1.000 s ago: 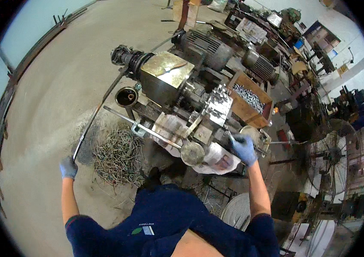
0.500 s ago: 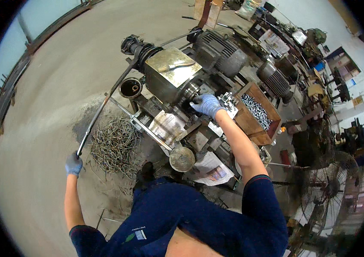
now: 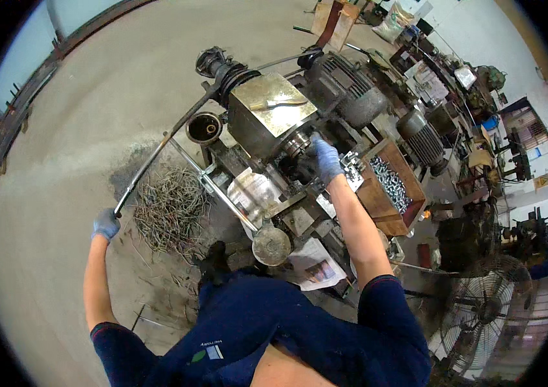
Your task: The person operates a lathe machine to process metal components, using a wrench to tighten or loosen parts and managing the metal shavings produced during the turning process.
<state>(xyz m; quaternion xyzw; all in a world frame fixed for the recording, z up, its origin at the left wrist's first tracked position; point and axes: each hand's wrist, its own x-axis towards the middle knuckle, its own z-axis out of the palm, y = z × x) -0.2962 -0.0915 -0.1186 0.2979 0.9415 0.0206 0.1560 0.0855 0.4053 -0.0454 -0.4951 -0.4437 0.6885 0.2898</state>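
The left hand (image 3: 106, 224) is closed around the lower end of a long metal lever (image 3: 139, 177) that slants up toward the far left corner of the machine (image 3: 298, 219); it looks stiff and fairly heavy, best held at that end for leverage. Beside it, wiry metal turnings (image 3: 174, 213) could snag feet. Next come an oily round pot (image 3: 196, 126) at the machine's left edge, a boxy housing (image 3: 251, 129), and its spindle (image 3: 296, 145), probably slick. The right hand (image 3: 327, 160) is there, fingertips hidden, grip unclear. Just rightward, a wooden box (image 3: 378, 206) of small metal parts (image 3: 390, 184) limits elbow room.
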